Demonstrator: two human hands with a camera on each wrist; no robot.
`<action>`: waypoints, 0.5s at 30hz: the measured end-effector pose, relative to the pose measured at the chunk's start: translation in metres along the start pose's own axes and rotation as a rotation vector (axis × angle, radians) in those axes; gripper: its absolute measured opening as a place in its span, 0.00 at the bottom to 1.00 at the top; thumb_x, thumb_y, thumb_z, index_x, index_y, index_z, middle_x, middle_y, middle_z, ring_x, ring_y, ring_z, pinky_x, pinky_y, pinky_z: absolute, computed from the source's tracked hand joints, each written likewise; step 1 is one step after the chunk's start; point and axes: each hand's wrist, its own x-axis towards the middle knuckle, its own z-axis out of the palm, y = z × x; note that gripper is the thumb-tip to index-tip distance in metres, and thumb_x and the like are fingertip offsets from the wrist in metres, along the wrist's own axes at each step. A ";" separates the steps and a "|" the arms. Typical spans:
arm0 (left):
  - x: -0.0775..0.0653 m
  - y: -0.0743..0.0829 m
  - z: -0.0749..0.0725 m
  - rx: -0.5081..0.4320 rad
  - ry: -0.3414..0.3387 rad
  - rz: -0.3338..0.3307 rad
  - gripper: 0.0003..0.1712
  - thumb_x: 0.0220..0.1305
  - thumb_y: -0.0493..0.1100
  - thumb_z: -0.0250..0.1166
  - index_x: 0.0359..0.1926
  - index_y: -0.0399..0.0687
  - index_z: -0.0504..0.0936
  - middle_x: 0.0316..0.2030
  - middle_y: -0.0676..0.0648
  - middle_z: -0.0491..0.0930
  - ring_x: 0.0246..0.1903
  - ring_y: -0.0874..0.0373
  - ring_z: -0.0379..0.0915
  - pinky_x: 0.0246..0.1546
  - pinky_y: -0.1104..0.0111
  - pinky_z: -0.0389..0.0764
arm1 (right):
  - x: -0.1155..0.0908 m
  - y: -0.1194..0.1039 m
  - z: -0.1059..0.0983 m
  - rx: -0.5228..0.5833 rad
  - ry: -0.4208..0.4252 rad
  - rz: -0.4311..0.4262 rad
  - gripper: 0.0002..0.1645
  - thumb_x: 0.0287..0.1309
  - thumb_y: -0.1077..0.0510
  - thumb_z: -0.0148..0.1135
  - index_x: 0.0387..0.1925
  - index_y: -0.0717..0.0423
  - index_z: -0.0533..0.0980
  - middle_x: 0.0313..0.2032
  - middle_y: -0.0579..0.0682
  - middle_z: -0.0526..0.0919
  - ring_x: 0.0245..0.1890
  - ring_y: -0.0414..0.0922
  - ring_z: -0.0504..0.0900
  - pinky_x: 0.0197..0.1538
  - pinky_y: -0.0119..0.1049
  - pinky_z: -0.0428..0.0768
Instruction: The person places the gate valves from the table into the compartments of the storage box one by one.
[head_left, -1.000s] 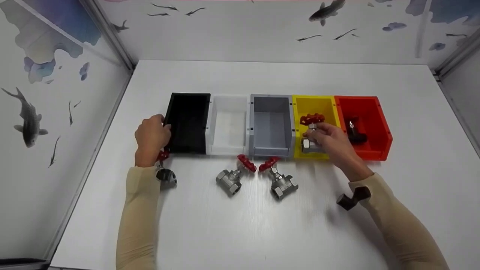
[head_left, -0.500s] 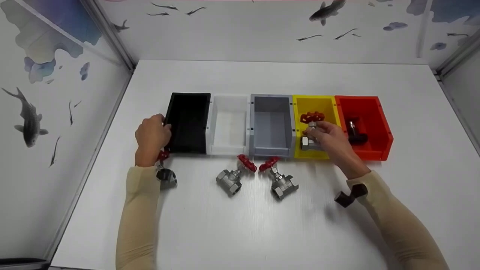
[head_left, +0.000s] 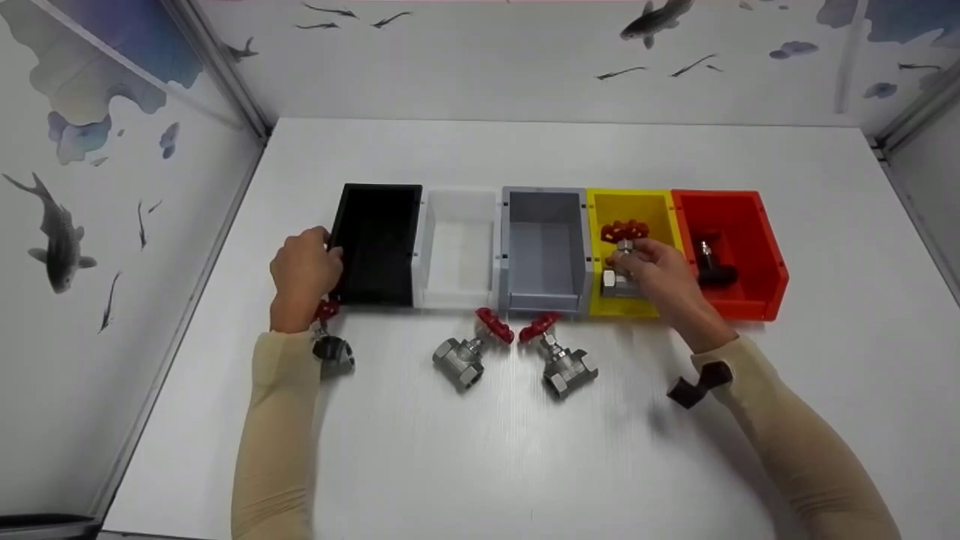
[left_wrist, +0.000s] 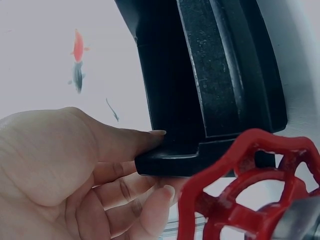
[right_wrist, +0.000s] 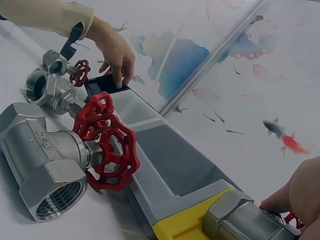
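Note:
My left hand (head_left: 304,270) pinches the side wall of the black bin (head_left: 379,247); in the left wrist view the thumb (left_wrist: 127,142) lies over the rim and the fingers below it. My right hand (head_left: 664,281) grips a metal valve (head_left: 619,283) with a red handwheel (head_left: 625,230) at the yellow bin (head_left: 641,202), the valve's body over the bin's front part. Two similar valves lie before the bins, a left one (head_left: 459,362) and a right one (head_left: 568,373), handwheels toward each other. Another valve (head_left: 339,355) sits by my left wrist, partly hidden by the wrist mount.
Between the black and yellow bins stand a white bin (head_left: 459,247) and a grey bin (head_left: 545,247). The red bin (head_left: 750,255) at the right end holds a metal piece with a black handle (head_left: 718,275). Walls with painted fish (head_left: 64,240) enclose the table.
My right hand and the valve in it have shifted slightly toward the back of the yellow bin. My left hand stays on the black bin's wall.

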 end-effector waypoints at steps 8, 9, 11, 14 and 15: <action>0.000 0.000 0.000 -0.014 0.006 0.005 0.20 0.71 0.41 0.57 0.55 0.28 0.78 0.43 0.28 0.83 0.39 0.35 0.81 0.36 0.45 0.80 | 0.005 0.001 0.002 0.033 -0.003 -0.025 0.30 0.71 0.49 0.56 0.65 0.64 0.67 0.48 0.51 0.79 0.43 0.42 0.77 0.46 0.27 0.78; 0.000 0.000 0.000 -0.015 0.006 0.004 0.20 0.71 0.41 0.57 0.55 0.28 0.78 0.43 0.28 0.82 0.39 0.34 0.81 0.36 0.45 0.80 | 0.005 0.001 0.001 0.031 -0.004 -0.025 0.30 0.72 0.49 0.56 0.65 0.64 0.66 0.49 0.51 0.78 0.44 0.42 0.77 0.47 0.28 0.78; 0.000 0.000 0.000 -0.016 0.006 0.000 0.20 0.71 0.41 0.57 0.55 0.28 0.78 0.44 0.28 0.82 0.39 0.34 0.81 0.37 0.45 0.80 | 0.006 0.001 0.001 0.026 -0.001 -0.018 0.30 0.72 0.49 0.55 0.66 0.64 0.66 0.51 0.53 0.78 0.45 0.43 0.76 0.47 0.28 0.78; 0.000 0.000 0.000 -0.017 0.001 -0.004 0.20 0.72 0.41 0.57 0.55 0.29 0.78 0.45 0.28 0.82 0.40 0.35 0.81 0.37 0.45 0.80 | 0.006 0.000 0.000 0.008 0.006 -0.007 0.31 0.72 0.47 0.55 0.66 0.62 0.66 0.53 0.55 0.76 0.45 0.44 0.75 0.47 0.29 0.77; 0.000 0.000 0.001 -0.018 -0.001 -0.006 0.20 0.72 0.41 0.57 0.56 0.29 0.78 0.45 0.29 0.82 0.40 0.35 0.81 0.38 0.45 0.80 | 0.006 0.000 0.000 0.001 0.008 -0.002 0.32 0.71 0.46 0.55 0.66 0.62 0.66 0.53 0.55 0.76 0.45 0.44 0.74 0.47 0.29 0.77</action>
